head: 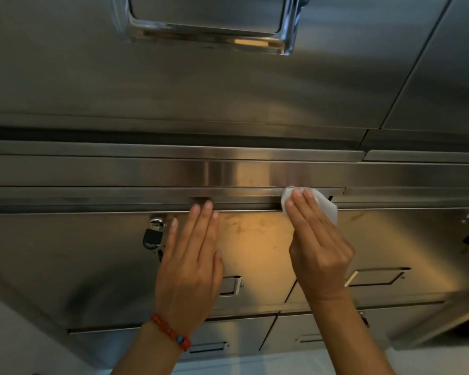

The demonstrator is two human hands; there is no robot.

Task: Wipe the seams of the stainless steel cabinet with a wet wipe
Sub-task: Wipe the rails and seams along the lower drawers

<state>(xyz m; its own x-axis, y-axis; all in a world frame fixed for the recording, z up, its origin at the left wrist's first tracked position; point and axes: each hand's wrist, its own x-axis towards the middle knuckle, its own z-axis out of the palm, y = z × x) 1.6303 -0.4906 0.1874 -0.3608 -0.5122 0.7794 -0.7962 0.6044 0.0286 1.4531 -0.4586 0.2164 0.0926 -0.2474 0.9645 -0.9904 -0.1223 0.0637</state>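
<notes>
Right hand [318, 244] flat, fingers straight and together, presses white wet wipe [322, 205] on horizontal seam [146, 211] of stainless steel cabinet [228, 104]. Left hand [192, 266] flat on drawer front, fingers straight, tips at same seam. Red bracelet [171, 332] on left wrist. Small padlock [150, 236] beside left hand.

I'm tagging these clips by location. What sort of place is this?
Probably a locker or storage room, perhaps in a workplace. The stainless steel cabinet has many small doors with recessed handles, and one is padlocked. The right hand presses a wet wipe to a seam.
</notes>
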